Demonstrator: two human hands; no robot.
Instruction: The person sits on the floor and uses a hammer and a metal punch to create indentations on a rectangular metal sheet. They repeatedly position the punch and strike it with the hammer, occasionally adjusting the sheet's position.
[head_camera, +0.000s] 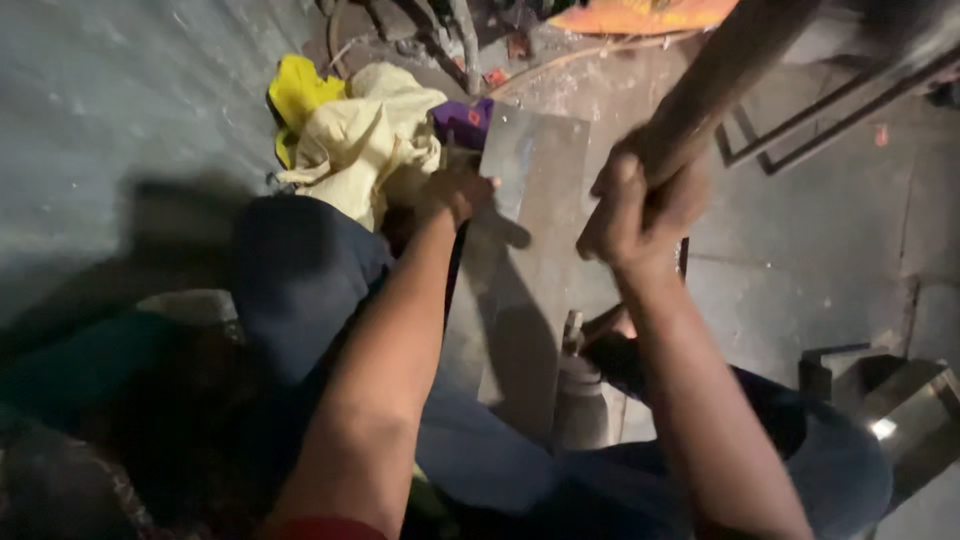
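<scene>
1. Flat grey metal plate (535, 190), smooth w/ a dull shine, lies on the gritty concrete floor (830, 240) btwn the person's knees.
2. Left hand (452, 192) presses on the plate's left edge, fingers curled; can't tell if it's pinching anything.
3. Right hand (635, 205) is wrapped tight round a thick wooden handle (720, 75), just above the plate's right side.
4. Crumpled yellow/cream cloth (360, 135) sits right beside the left hand; small purple packet (462, 120) at the plate's top left corner.

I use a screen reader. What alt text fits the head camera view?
Seen from above, the right hand grips a thick wooden handle raised over a flat metal sheet, while the left hand steadies the sheet's edge. Yellow cloth lies bunched on the floor beyond.
</scene>
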